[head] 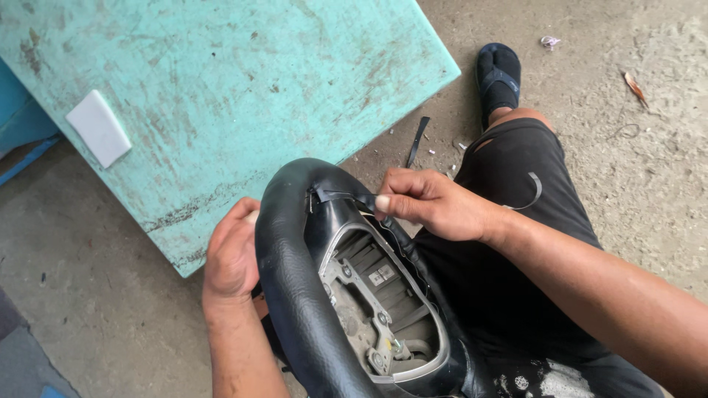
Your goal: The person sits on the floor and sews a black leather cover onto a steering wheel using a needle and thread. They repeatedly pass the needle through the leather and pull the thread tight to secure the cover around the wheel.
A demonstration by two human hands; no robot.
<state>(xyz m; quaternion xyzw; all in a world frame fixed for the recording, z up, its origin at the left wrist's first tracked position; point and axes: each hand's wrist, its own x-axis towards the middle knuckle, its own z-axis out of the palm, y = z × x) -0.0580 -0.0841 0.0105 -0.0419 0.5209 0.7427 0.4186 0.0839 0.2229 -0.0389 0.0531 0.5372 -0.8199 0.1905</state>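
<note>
left hand (230, 259) fingers grip the steering wheel (295, 309); right hand (431, 204) fingers pinch its black strip (341, 196).

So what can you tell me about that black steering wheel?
The steering wheel has a black, leather-like cover on its rim, a silver-trimmed centre opening and bare grey metal parts inside. It stands tilted on the person's lap. The left hand grips its outer rim; the right hand pinches a thin black strip at its top.
</note>
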